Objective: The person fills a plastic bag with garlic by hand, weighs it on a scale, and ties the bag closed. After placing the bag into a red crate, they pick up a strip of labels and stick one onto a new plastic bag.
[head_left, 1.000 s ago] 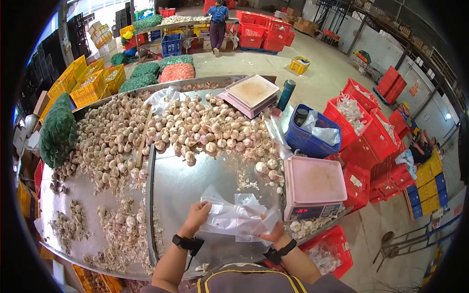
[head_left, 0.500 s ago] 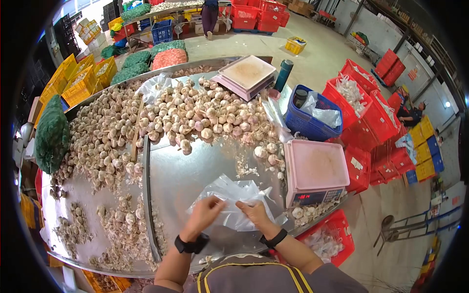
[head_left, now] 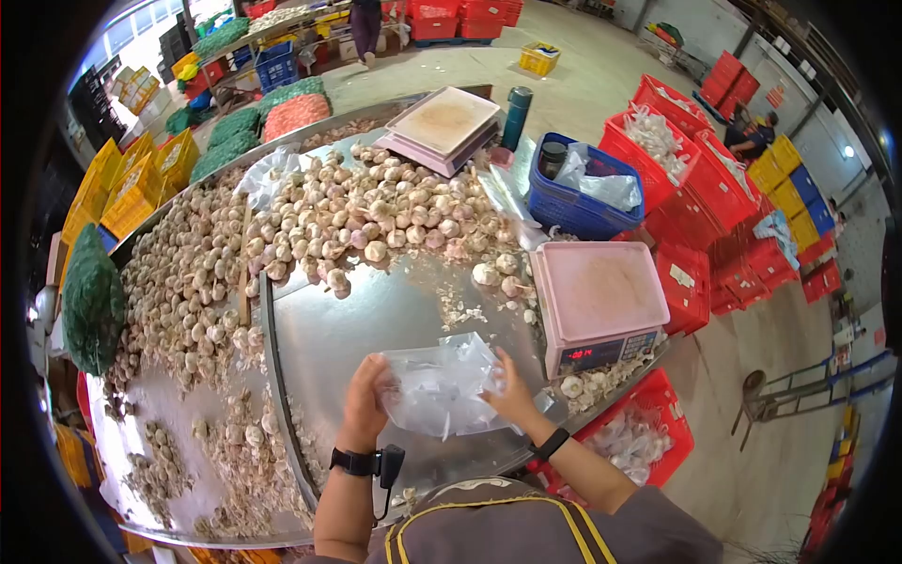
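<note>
A clear plastic bag (head_left: pixel 437 390) is stretched between my two hands above the bare metal tabletop. My left hand (head_left: pixel 365 399) grips its left edge, with the fingertips partly hidden by the plastic. At the opposite edge, my right hand (head_left: pixel 512 390) pinches the bag between thumb and fingers. Beyond them lies a heap of garlic bulbs (head_left: pixel 376 211). Closest to my right hand is a scale with a pink tray (head_left: pixel 601 291) and a lit red display. A few loose bulbs (head_left: pixel 498 273) and bits of garlic skin lie left of that scale.
A metal divider (head_left: pixel 282 385) separates more garlic on the left. Behind the heap stand a second scale (head_left: pixel 443 122) and a green flask (head_left: pixel 516 117). A blue basket (head_left: pixel 583 202) and red crates (head_left: pixel 686 197) flank the right side. Below the table edge is a red crate of bags (head_left: pixel 629 437).
My hands have moved apart, and the bag has gone from bunched up to spread wide between them. The view has shifted slightly.
</note>
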Demonstrator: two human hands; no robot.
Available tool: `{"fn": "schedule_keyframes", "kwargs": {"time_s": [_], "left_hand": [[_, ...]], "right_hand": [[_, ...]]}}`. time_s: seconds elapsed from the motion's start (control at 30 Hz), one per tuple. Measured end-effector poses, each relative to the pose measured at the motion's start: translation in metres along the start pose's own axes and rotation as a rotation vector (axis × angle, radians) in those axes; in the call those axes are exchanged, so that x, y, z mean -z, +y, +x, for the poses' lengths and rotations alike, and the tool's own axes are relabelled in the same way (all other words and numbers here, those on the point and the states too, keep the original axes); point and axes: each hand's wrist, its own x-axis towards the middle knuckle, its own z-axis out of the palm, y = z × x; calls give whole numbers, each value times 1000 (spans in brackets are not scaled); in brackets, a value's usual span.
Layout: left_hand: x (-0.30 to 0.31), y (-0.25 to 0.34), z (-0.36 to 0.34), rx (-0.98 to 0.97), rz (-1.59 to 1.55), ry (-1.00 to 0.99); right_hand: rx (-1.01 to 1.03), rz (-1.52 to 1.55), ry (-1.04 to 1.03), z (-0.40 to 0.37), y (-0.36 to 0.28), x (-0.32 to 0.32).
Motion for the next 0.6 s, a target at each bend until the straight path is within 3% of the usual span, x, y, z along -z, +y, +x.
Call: {"fn": "schedule_keyframes", "kwargs": {"time_s": [0.03, 0.07, 0.1, 0.13, 0.17, 0.2, 0.23, 0.27, 0.3, 0.33, 0.37, 0.4, 0.43, 0.47, 0.5, 0.57, 0.6], "left_hand": [[-3, -2, 3, -31, 217, -134], [-12, -5, 5, -15, 228, -151], [-23, -8, 4, -147, 574, -182], [-32, -11, 4, -286, 917, -214], [-37, -11, 7, -275, 927, -230], [-40, -9, 10, -520, 1217, -105], [-41, -6, 13, -771, 1497, 38], [-35, 1, 21, -861, 1544, 81], [-36, 13, 23, -625, 1588, 173], [-7, 12, 42, -512, 1315, 95], [20, 10, 61, -405, 1037, 23], [24, 13, 61, -398, 1041, 30], [27, 14, 62, -131, 691, -18], [28, 12, 66, 129, 333, -61], [25, 6, 71, 139, 331, -56], [15, -7, 83, 348, -7, 11], [27, -21, 100, 346, -7, 56]], "right_hand": [[248, -78, 21, -2, -32, 0], [492, -162, 47, -1, -49, 4], [480, -164, 72, 3, -44, 7], [522, -186, -49, 9, -36, 9], [565, -203, -176, 14, -28, 11], [305, 9, -300, 12, -49, 23], [294, 18, -299, 20, -50, 33], [-1, 240, -493, 28, -48, 48], [-153, 362, -603, 30, -44, 61], [-319, 468, -693, 31, -39, 74], [-359, 702, -840, 32, -37, 90], [-394, 938, -980, 34, -35, 97], [-401, 940, -980, 39, -26, 95], [-498, 1193, -744, 45, -11, 91], [-589, 1429, -482, 50, 1, 88], [-646, 1479, -396, 66, 20, 77], [-644, 1547, -341, 76, 42, 64]]}}
